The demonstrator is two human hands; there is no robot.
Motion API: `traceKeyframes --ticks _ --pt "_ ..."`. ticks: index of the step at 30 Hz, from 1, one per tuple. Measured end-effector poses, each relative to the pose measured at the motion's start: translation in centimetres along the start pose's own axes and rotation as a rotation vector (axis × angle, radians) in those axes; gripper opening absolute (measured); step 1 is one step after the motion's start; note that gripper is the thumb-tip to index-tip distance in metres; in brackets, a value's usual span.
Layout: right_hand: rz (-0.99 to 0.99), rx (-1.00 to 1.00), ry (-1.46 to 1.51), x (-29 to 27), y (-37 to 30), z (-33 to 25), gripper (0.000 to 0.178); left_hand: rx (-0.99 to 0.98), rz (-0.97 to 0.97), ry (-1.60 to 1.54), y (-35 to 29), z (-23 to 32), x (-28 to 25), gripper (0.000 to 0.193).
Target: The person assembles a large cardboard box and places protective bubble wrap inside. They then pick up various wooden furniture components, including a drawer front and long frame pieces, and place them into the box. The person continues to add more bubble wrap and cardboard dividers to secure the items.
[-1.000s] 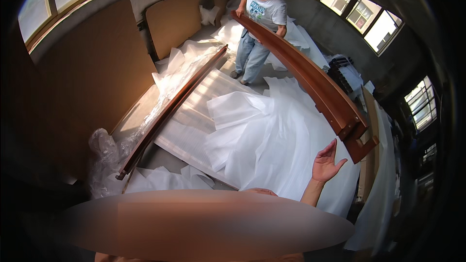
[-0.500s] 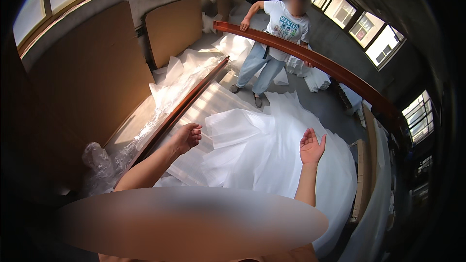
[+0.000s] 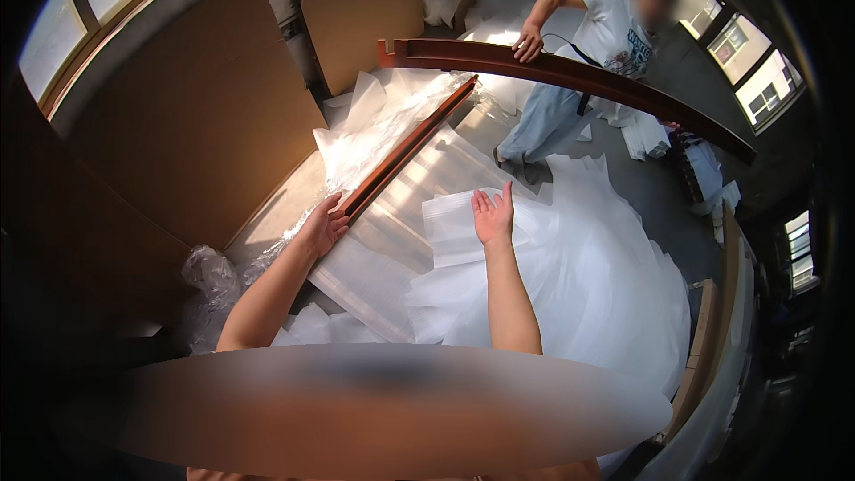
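Observation:
My left hand (image 3: 324,226) is open with fingers slightly curled, beside the near visible end of a long reddish-brown profile bar (image 3: 411,143). Whether it touches the bar I cannot tell. That bar lies slantwise along the left side of a translucent ribbed sheet (image 3: 374,258). My right hand (image 3: 495,218), palm up and fingers spread, hovers empty over white foam sheeting (image 3: 579,258). Across from me a co-worker in a white shirt (image 3: 601,22) grips a second reddish-brown bar (image 3: 445,55), held raised and sloping down to the right.
Large brown boards (image 3: 205,116) lean against the left wall under a window. Crumpled clear plastic film (image 3: 212,276) lies near my left forearm. Long cartons (image 3: 699,330) stand along the right side. White wrapped bundles (image 3: 643,135) rest on the floor behind the co-worker.
My view has shifted, and my hands are closer together, the right one further left. The co-worker now leans to the right, with the raised bar still in hand.

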State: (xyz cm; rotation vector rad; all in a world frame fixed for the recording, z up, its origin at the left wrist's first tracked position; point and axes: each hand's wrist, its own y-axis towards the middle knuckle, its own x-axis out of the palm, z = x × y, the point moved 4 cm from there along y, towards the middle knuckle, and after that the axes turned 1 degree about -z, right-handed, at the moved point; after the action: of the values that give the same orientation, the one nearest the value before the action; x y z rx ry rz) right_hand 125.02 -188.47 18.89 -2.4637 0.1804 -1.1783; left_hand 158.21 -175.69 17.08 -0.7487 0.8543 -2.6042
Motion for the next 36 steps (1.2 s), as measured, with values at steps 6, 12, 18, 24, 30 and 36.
traceKeyframes --ticks 6,12,18,24,30,36 --pt "-0.05 0.082 0.021 3.6 2.7 6.0 0.101 0.206 0.039 0.168 4.3 7.5 2.7 0.104" --pt "-0.071 0.003 -0.012 7.1 2.3 6.9 0.109 0.441 -0.4 0.385 5.0 9.4 10.2 0.093" --pt "-0.077 -0.21 0.26 5.4 -8.4 3.9 0.061 0.434 -0.496 0.511 -5.5 -1.7 13.2 0.034" --pt "0.15 -0.126 0.149 -3.0 -20.1 0.1 0.064 0.143 -0.76 0.877 -18.0 -6.4 18.3 0.046" --pt "0.103 -0.012 0.074 -9.9 -32.7 -4.2 0.065 -0.816 -1.187 0.458 -27.9 -15.4 21.5 0.074" --pt "0.051 -0.067 -0.012 -18.2 -44.0 -1.2 0.063 -1.055 -1.021 0.839 -36.8 -27.0 20.7 0.049"
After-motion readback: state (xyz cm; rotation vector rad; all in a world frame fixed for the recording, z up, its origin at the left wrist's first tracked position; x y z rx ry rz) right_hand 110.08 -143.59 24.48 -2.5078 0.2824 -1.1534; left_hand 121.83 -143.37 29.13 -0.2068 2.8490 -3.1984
